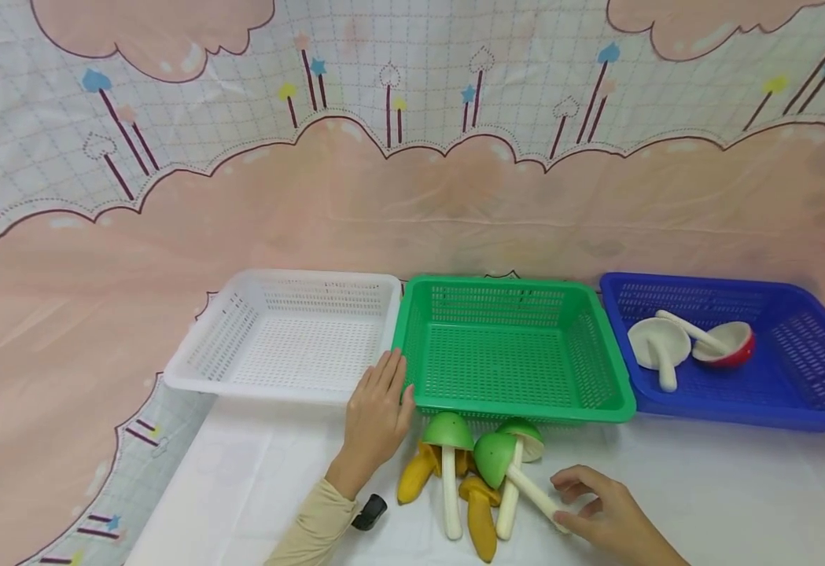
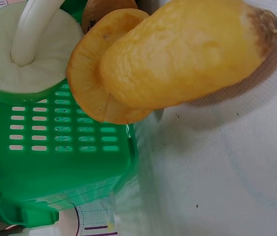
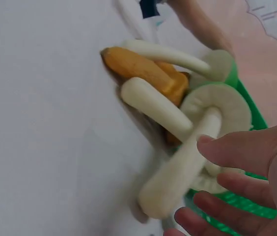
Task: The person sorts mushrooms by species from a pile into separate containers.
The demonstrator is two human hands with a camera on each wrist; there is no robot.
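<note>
My left hand point(image 1: 377, 413) rests with straight fingers on the near left corner of the green basket point(image 1: 518, 410), beside the white basket. To the right, my right hand point(image 1: 606, 511) is at the stem end of a toy mushroom with a green cap point(image 1: 495, 458). Its fingers are spread and loosely bent, not wrapped round the pale stem point(image 3: 178, 172); the thumb overlaps the stem in the right wrist view. Two more green-capped mushrooms point(image 1: 450, 472) lie close by. Among them are yellow mushrooms point(image 1: 483, 531), one large in the left wrist view point(image 2: 178, 59).
A white basket point(image 1: 263, 387) stands at the left. At the right, a blue basket point(image 1: 723, 405) holds a white mushroom point(image 1: 660, 346) and a red-capped one point(image 1: 734, 350). Behind hangs a patterned cloth point(image 1: 454, 204). A black band point(image 1: 370, 512) is at the left wrist.
</note>
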